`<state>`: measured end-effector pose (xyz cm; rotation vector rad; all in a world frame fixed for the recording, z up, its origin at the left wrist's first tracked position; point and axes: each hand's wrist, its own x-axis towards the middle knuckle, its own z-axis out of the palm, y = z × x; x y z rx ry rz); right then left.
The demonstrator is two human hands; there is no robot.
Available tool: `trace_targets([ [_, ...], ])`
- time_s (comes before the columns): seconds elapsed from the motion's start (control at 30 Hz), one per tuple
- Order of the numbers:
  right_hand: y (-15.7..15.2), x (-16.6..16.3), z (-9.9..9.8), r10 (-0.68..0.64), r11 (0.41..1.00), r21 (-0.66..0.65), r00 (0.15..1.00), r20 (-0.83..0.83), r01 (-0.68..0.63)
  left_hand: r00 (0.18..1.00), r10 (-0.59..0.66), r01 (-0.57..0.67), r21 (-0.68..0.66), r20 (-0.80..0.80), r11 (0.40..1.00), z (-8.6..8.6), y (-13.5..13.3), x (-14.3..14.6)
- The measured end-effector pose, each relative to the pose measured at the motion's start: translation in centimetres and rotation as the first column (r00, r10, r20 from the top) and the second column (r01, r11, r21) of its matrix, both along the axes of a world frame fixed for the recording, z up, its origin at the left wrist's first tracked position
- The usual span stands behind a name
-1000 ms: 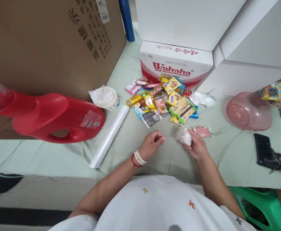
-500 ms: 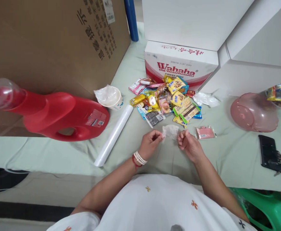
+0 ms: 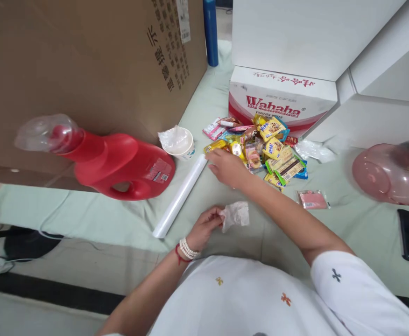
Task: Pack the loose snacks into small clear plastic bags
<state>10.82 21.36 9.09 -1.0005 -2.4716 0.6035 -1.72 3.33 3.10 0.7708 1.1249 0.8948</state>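
1. Film (image 3: 236, 216): crumpled, translucent, between the snacks (image 3: 272, 147) and the near edge of the table (image 3: 127, 217).
2. Left hand (image 3: 201, 229): pinching the film by one side, thumb against finger.
3. Change: half a second ago the film lay between both my hands; now only the left has it, nearer that edge.
4. Right hand (image 3: 228, 167): crossed over to the far end of the roll (image 3: 179, 198), near the cup (image 3: 187, 152). Fingertips partly hidden; cannot tell whether they grasp anything.
5. Meaning: left alone carries the film; right is off it.

Left hand (image 3: 205, 227) pinching, right hand (image 3: 229, 168) extended leftward, palm down
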Motion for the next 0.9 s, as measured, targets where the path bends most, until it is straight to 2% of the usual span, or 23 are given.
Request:
trace_targets([
  [0.03, 1.3, -2.8, -0.1, 0.052, 0.996, 0.066, 0.997, 0.053, -0.055, 1.000, 0.019, -0.019, -0.016, 0.011, 1.000, 0.0, -0.6, 0.0],
  [0.1, 3.6, -7.4, -0.7, 0.092, 0.992, 0.079, 0.990, 0.105, -0.101, 0.998, 0.058, -0.058, -0.038, 0.021, 0.998, 0.0, -1.6, -0.1],
  [0.17, 4.9, -9.7, -1.4, 0.117, 0.991, 0.046, 0.986, 0.118, -0.123, 0.998, 0.065, -0.065, -0.034, 0.011, 0.997, 0.1, -2.3, -0.5],
  [0.27, 4.1, -8.1, -1.4, 0.141, 0.989, 0.040, 0.988, 0.056, -0.144, 0.999, 0.017, -0.018, -0.021, -0.035, 1.000, 0.3, -2.9, -1.4],
  [0.33, 1.9, -4.3, -0.6, 0.097, 0.995, 0.010, 0.992, -0.082, -0.097, 0.998, -0.019, 0.018, -0.026, -0.066, 1.000, 0.3, -2.9, -1.8],
  [0.37, 0.5, -1.7, 0.0, 0.012, 0.998, -0.057, 0.976, -0.215, -0.025, 0.996, -0.037, 0.034, -0.032, -0.076, 0.999, 0.3, -2.8, -1.9],
  [0.4, -0.9, 1.1, 0.6, -0.100, 0.985, -0.167, 0.927, -0.362, 0.041, 0.995, -0.053, 0.050, -0.040, -0.079, 0.998, 0.3, -2.6, -1.8],
  [0.43, -2.1, 4.0, 1.2, -0.253, 0.943, -0.315, 0.847, -0.468, 0.108, 0.995, -0.068, 0.065, -0.047, -0.074, 0.997, 0.3, -2.4, -1.6],
  [0.47, -3.1, 7.0, 1.6, -0.448, 0.866, -0.463, 0.702, -0.553, 0.188, 0.995, -0.082, 0.079, -0.053, -0.059, 0.995, 0.4, -2.1, -1.3],
  [0.5, -3.6, 9.9, 1.8, -0.603, 0.780, -0.584, 0.513, -0.610, 0.222, 0.994, -0.098, 0.096, -0.057, -0.037, 0.994, 0.5, -1.7, -0.9],
  [0.53, -3.9, 12.6, 1.8, -0.712, 0.697, -0.686, 0.312, -0.629, 0.208, 0.994, -0.113, 0.112, -0.060, -0.011, 0.992, 0.6, -1.4, -0.4],
  [0.57, -3.8, 14.9, 1.5, -0.784, 0.620, -0.770, 0.151, -0.602, 0.150, 0.991, -0.130, 0.131, -0.063, 0.014, 0.989, 0.8, -1.1, 0.1],
  [0.6, -3.5, 17.0, 1.2, -0.832, 0.555, -0.827, 0.047, -0.553, 0.091, 0.988, -0.148, 0.150, -0.067, 0.035, 0.986, 1.0, -0.8, 0.7],
  [0.67, -2.5, 20.0, 0.4, -0.882, 0.470, -0.882, -0.018, -0.471, 0.018, 0.982, -0.181, 0.185, -0.072, 0.061, 0.980, 1.3, -0.5, 1.9],
  [0.7, -2.1, 21.1, 0.1, -0.890, 0.455, -0.890, -0.024, -0.455, 0.001, 0.978, -0.198, 0.203, -0.075, 0.069, 0.976, 1.5, -0.5, 2.4],
  [0.8, -1.2, 23.3, 0.4, -0.880, 0.474, -0.879, -0.070, -0.470, -0.059, 0.969, -0.227, 0.237, -0.108, 0.093, 0.966, 2.0, -0.7, 3.5],
  [0.9, -1.2, 25.0, 1.8, -0.883, 0.467, -0.877, -0.110, -0.456, -0.113, 0.977, -0.190, 0.204, -0.190, 0.093, 0.960, 2.3, -1.1, 3.7],
])
